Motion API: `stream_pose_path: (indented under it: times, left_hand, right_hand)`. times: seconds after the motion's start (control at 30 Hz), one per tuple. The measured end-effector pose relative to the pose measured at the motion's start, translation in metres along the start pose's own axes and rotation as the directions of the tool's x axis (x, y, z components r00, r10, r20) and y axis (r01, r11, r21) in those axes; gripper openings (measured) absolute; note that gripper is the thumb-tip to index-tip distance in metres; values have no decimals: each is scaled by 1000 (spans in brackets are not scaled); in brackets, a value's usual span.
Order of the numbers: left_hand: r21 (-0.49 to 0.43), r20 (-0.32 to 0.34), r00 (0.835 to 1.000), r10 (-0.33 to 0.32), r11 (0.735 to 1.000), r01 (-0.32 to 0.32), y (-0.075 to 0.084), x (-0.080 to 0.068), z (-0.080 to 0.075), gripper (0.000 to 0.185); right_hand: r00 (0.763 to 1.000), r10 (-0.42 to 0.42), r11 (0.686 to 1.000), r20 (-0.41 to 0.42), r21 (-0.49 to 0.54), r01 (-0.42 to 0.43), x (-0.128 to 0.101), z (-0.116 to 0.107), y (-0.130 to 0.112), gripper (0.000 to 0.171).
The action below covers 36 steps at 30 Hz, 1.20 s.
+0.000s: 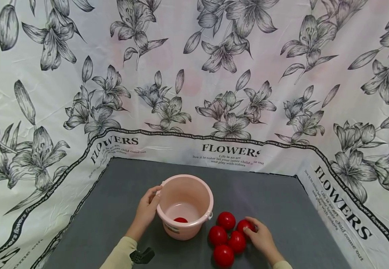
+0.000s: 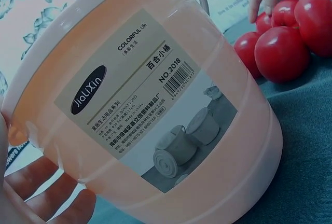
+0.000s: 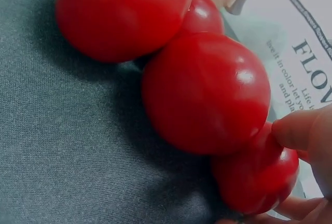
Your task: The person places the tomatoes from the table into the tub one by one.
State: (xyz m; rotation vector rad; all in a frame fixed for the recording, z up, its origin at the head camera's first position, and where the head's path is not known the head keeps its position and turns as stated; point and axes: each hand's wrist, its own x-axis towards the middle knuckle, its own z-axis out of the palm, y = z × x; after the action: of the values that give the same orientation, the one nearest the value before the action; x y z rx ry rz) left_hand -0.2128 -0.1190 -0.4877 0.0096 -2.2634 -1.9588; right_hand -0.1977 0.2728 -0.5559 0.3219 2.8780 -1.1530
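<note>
Nearest, my right hand [image 1: 263, 237] pinched the far-right glossy red plastic ball [image 1: 245, 226]; the round pink plastic bucket [image 1: 185, 207], gripped at its rim by my left hand [image 1: 147, 211], sat just left.

Head view bright, even, soft light; backdrop [image 1: 194, 74] bows toward the edges, wide-lens distortion. Short soft shadows under bucket [image 1: 185, 206] and balls [image 1: 226, 235] on the grey mat [image 1: 282, 201]. Wrist views dimmer, with a bluish cast. Small white glints on balls in right wrist view; fingertip [image 3: 298, 130] blurred at close range. Bucket label sharp in left wrist view.
</note>
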Motion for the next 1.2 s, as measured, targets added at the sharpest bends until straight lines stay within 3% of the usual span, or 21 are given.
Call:
stream_pose_path:
  times: [0.1, 0.4, 0.6, 0.9, 1.2]
  left_hand:
    - [0, -5, 1000, 0, 1000, 0, -4, 2, 1, 32]
    - [7, -15, 1000, -10, 1000, 10, -38, 17, 4, 34]
    - [-11, -13, 1000, 6, 1000, -7, -40, 15, 3, 33]
    - [10, -18, 1000, -10, 1000, 10, -35, 15, 5, 34]
    - [4, -19, 1000, 6, 1000, -5, -40, 17, 4, 33]
  right_hand:
    - [1000, 1, 1000, -11, -10, -2, 1, 1, 0, 41]
    - [1000, -12, 1000, -17, 1, 12, 3, 5, -1, 41]
    - [998, -62, 998, -27, 0, 62, 1, 6, -5, 40]
    - [1000, -20, 1000, -17, -10, 20, 3, 6, -11, 38]
    - [999, -11, 1000, -42, -5, 11, 4, 1, -7, 37]
